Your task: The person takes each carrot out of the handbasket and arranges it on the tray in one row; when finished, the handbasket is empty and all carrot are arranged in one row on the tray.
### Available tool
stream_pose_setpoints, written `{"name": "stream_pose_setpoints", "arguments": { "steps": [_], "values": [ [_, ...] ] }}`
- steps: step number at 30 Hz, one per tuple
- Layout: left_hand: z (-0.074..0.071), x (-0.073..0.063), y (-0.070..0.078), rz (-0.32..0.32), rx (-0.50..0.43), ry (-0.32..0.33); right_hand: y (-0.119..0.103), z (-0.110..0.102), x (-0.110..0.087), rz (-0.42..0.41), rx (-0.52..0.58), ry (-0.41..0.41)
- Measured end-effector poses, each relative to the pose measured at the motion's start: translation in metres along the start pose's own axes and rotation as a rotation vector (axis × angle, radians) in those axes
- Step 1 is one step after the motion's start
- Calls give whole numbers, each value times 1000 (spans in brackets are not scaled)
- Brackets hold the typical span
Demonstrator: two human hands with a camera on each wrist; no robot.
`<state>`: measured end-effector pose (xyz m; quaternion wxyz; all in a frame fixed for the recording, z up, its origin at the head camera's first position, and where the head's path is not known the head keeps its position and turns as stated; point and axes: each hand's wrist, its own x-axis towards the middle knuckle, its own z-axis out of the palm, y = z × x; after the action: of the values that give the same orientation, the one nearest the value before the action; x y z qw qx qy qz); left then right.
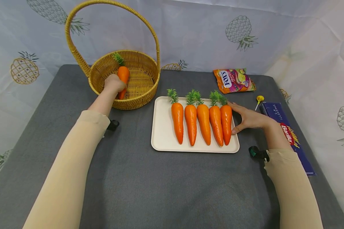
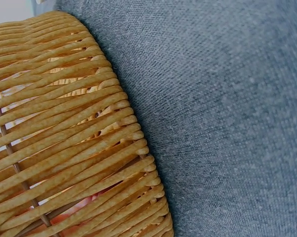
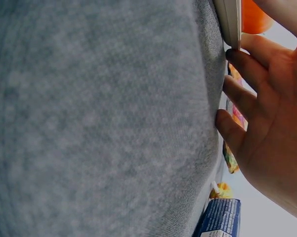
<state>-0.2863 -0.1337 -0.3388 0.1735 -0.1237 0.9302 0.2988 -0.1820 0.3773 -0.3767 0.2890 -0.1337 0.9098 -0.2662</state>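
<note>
My left hand [image 1: 114, 83] reaches into a woven basket [image 1: 140, 76] and grips an orange carrot [image 1: 123, 73] with a green leafy top. Most of its fingers are hidden; in the left wrist view the basket's weave [image 2: 64, 133] covers the hand apart from a bit of skin behind the gaps. Several carrots [image 1: 190, 122] lie side by side on a cream tray [image 1: 163, 140], leafy tops toward the back. At the tray's right edge my right hand [image 1: 250, 118] rests with its fingers spread and thumb by the rim, next to the rightmost carrot.
An orange Fox's candy bag [image 1: 234, 80] lies behind the tray. To the right are a yellow lollipop [image 1: 259, 99] and a blue Barilla spaghetti box [image 1: 292, 136], partly under the right forearm. The basket's tall handle [image 1: 111, 2] arches over its opening.
</note>
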Motion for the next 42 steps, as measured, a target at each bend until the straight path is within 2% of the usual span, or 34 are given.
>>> {"name": "stream_pose_setpoints", "arguments": {
  "steps": [6, 11, 18, 23, 27, 31, 35, 42],
  "values": [
    [-4, 1, -5, -3, -137, -13, -1, 1, 0, 0, -5, 3],
    [-12, 2, -8, -49, -285, -81, -1, 1, 0, -5, 2, 2],
    [-20, -5, 1, -81, -509, -171, 0, 0, 0, 0, 4, -1],
    [-26, -13, 5, -52, -613, -247, -1, 1, 0, 5, 1, -1],
    [-29, -19, 9, -17, -745, -333, -1, 1, 0, 8, -2, -1],
    [-30, -24, 12, 13, -804, -383, -1, 1, 0, 6, 1, 0],
    [-28, -30, 16, 59, -826, -422, -1, 1, 0, 0, 7, 5],
    [-23, -42, 20, 146, -787, -461, -1, 1, 0, 4, 3, 3]
  ]
}}
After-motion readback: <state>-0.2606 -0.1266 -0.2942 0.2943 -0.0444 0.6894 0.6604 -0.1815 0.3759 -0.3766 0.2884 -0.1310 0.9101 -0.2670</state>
